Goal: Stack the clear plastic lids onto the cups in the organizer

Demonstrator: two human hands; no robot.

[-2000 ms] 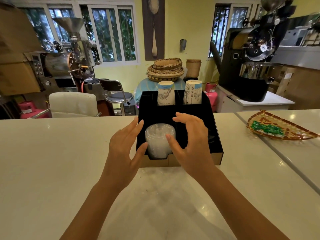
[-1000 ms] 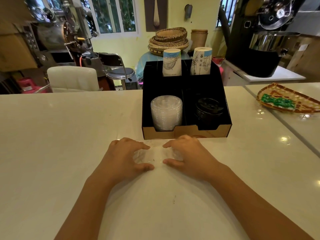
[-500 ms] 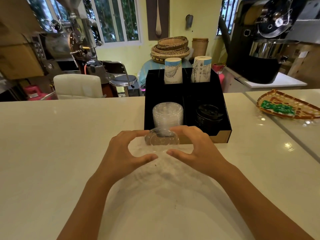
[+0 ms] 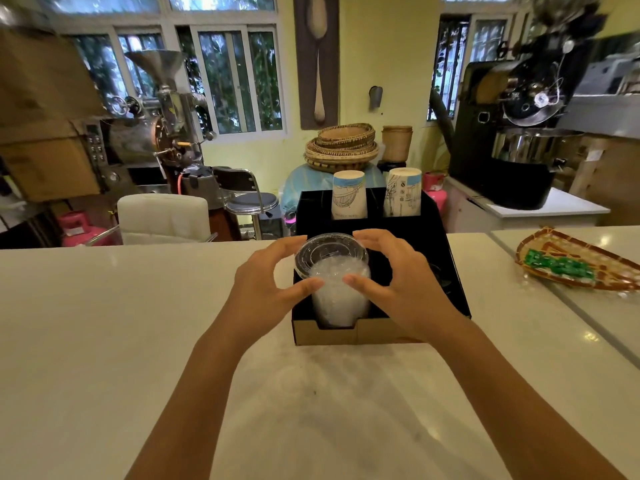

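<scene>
A black organizer (image 4: pixel 453 289) stands on the white counter (image 4: pixel 104 341). Its front left compartment holds a stack of clear plastic lids (image 4: pixel 341 299). Over that stack I hold one clear lid (image 4: pixel 330 254), tilted, between both hands. My left hand (image 4: pixel 266 289) grips its left rim with thumb and fingers. My right hand (image 4: pixel 394 282) grips the right rim. Two upside-down paper cup stacks, one (image 4: pixel 349 195) on the left and one (image 4: pixel 403 192) on the right, stand in the rear compartments. Black lids (image 4: pixel 445 277) in the front right compartment are mostly hidden by my right hand.
A woven tray (image 4: pixel 568 258) with a green packet lies on the counter at the right, past a seam. Behind the counter are a white chair (image 4: pixel 162 218), a stool, stacked baskets and coffee roasting machines.
Both hands picked a clear lid up from the counter in front of the organizer and carried it up and forward, over the clear lid stack. The camera tilted upward.
</scene>
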